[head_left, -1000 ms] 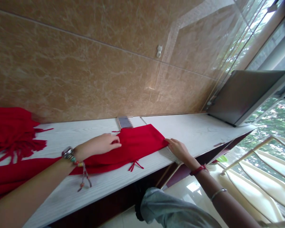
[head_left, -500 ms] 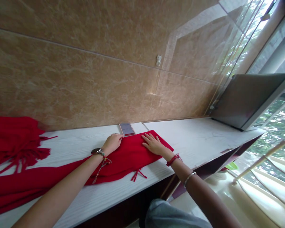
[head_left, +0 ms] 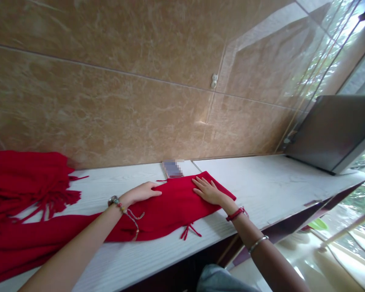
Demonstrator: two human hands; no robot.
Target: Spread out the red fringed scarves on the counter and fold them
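A red scarf (head_left: 170,207) with tasselled ends lies folded over on a white wood-grain counter, its long part running off to the left under my left forearm. My right hand (head_left: 209,191) rests flat on the folded part near its right end, fingers spread. On the upper edge of the scarf, my left hand (head_left: 144,192) lies with the thumb apart from the fingers, touching the cloth. Part of its fingers is hard to make out. A small tassel sticks out at the scarf's near edge.
Behind the scarf a phone (head_left: 172,168) lies against the tiled wall (head_left: 124,113). More fringed red cloth (head_left: 27,178) is heaped at the left. A dark grey appliance-like box (head_left: 337,129) stands at the counter's far right. The counter's front edge (head_left: 182,257) runs diagonally near me.
My left hand has shifted left along the scarf's edge and turned, with its thumb now apart. My right hand stays flat on the cloth. The whole view has shifted slightly.
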